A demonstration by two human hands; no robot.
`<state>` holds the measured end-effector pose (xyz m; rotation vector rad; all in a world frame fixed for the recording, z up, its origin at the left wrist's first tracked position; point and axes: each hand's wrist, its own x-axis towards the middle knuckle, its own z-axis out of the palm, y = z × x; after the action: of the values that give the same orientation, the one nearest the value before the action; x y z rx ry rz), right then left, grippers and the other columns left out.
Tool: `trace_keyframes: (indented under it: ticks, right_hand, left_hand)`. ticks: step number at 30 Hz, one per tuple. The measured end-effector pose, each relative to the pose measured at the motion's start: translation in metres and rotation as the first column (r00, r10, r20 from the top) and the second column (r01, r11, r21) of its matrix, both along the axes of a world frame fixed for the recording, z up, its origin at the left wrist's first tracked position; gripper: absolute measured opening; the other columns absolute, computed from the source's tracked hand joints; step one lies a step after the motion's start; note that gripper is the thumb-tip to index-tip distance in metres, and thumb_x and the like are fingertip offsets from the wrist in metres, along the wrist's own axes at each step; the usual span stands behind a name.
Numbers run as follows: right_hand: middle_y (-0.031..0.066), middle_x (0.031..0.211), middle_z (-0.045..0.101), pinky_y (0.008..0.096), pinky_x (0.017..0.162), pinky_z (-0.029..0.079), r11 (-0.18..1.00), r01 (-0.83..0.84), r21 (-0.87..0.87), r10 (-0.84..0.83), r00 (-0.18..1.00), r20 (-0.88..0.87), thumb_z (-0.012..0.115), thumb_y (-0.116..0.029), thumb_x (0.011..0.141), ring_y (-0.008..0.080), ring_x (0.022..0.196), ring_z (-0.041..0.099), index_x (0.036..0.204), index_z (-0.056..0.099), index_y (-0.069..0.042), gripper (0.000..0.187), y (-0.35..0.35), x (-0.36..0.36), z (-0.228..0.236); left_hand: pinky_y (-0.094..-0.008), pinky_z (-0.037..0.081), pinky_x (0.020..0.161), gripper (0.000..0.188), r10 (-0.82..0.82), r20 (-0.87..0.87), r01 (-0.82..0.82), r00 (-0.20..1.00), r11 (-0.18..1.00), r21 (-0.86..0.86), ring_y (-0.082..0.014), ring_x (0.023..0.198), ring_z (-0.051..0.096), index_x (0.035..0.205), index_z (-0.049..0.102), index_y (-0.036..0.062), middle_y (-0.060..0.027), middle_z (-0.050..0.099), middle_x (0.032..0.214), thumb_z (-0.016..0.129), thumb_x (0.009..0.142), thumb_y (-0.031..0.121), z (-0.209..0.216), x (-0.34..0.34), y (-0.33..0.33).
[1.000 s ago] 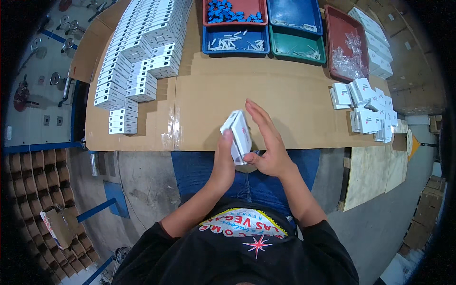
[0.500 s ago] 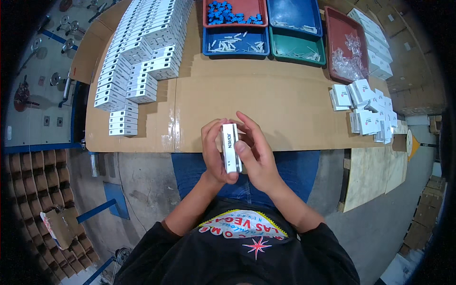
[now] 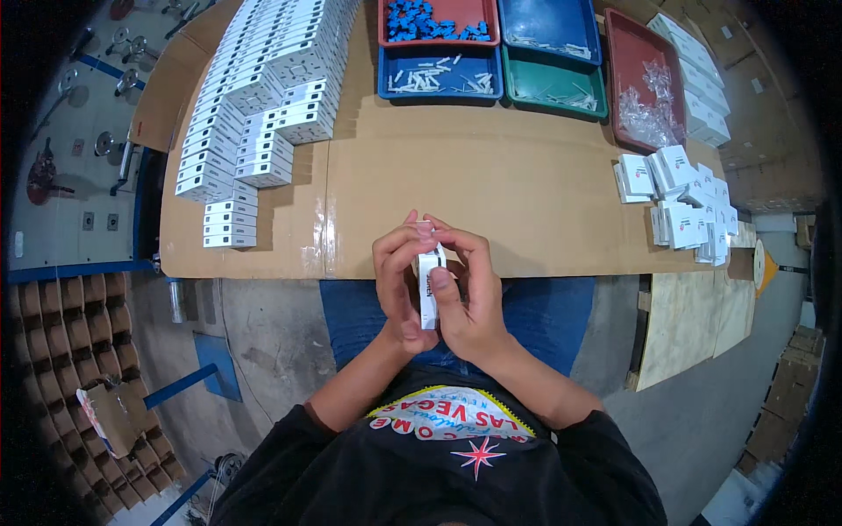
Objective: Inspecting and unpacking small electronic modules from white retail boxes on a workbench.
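Observation:
A small white box (image 3: 428, 302) stands on its narrow side between my two hands, just past the near edge of the cardboard-covered table (image 3: 456, 193) and above my lap. My left hand (image 3: 398, 280) wraps its left side, with fingertips at the box's far end. Against the right side presses my right hand (image 3: 474, 302), its thumb on the printed narrow face and its fingers curled round the far end. Fingers cover both the far end and much of the broad sides.
Tall stacks of white boxes (image 3: 263, 96) fill the table's left. At the back stand a red tray of blue pieces (image 3: 425, 24), blue and green trays (image 3: 553, 85) of small white parts, and a red tray of clear bags (image 3: 649, 114). White booklets (image 3: 684, 197) lie piled at right.
The fingers of both hands have closed in over the far end of the box, and my right thumb has come further over its printed face. The view has shifted slightly.

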<state>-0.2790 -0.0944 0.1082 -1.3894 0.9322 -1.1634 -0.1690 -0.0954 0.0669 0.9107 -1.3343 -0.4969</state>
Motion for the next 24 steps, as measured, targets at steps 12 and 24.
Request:
trace_keyframes:
  ticks: [12,24]
  right_hand:
    - [0.0286,0.146,0.053,0.0398,0.095,0.055,0.988,0.04,-0.15,-0.041,0.999,-0.009,0.048,-0.029,0.109,0.0325,0.11,0.069,0.135,0.046,0.001,0.039,0.002,0.001,-0.001]
    - [0.0278,0.143,0.056,0.046,0.104,0.048,0.912,-0.065,-0.406,0.003,0.988,-0.152,0.064,-0.033,0.1,0.0419,0.125,0.06,0.127,0.063,0.0,0.043,-0.025,-0.04,-0.002]
  left_hand:
    - [-0.0617,0.038,0.114,0.086,-0.015,0.026,0.017,1.0,0.996,-0.087,-0.0332,0.118,0.057,0.123,0.058,-0.0006,-0.0204,0.053,0.123,0.04,0.091,0.077,0.0,0.005,-0.003]
    - [-0.0403,0.05,0.107,0.125,-0.428,-0.278,0.506,0.86,0.782,0.365,-0.0263,0.136,0.049,0.162,0.024,0.0004,-0.0117,0.039,0.141,0.098,0.068,0.037,0.016,0.018,0.003]
